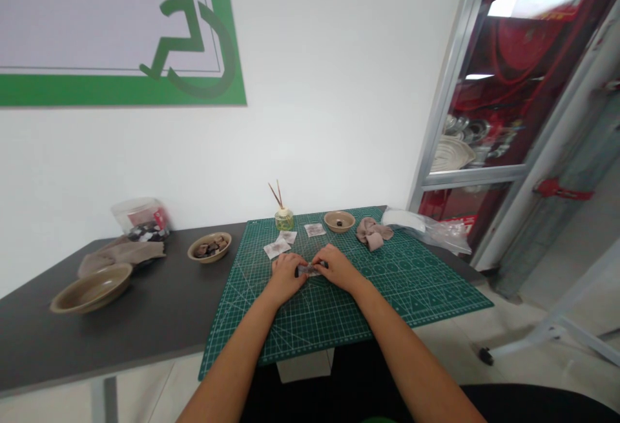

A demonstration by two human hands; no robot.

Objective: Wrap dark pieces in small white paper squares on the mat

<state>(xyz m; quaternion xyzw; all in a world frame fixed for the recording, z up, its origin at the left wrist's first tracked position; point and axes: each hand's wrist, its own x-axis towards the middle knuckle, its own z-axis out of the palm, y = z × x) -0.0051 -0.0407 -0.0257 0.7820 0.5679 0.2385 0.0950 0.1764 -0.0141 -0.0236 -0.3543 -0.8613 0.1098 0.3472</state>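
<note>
Over the green cutting mat (407, 281), my left hand (287, 277) and my right hand (340, 268) meet at a small whitish-grey packet (310, 270). The fingers of each hand are closed on one end of it. Its contents are too small to make out, and the fingertips partly cover it. Just beyond my left hand, two flat white squares with grey marks, one of them this printed sachet (276, 248), overlap. A third square (314, 230) lies farther back, in front of a small tan bowl (340, 221) with a dark piece inside.
A reed diffuser bottle (284, 219) stands at the mat's back edge. Right of the bowl lies a crumpled brown cloth (374, 234), then a clear plastic bag (431, 229). On the dark table (159, 307) are a bowl of dark pieces (210, 247), a larger bowl (92, 288), another cloth (121, 253) and a clear tub (140, 216).
</note>
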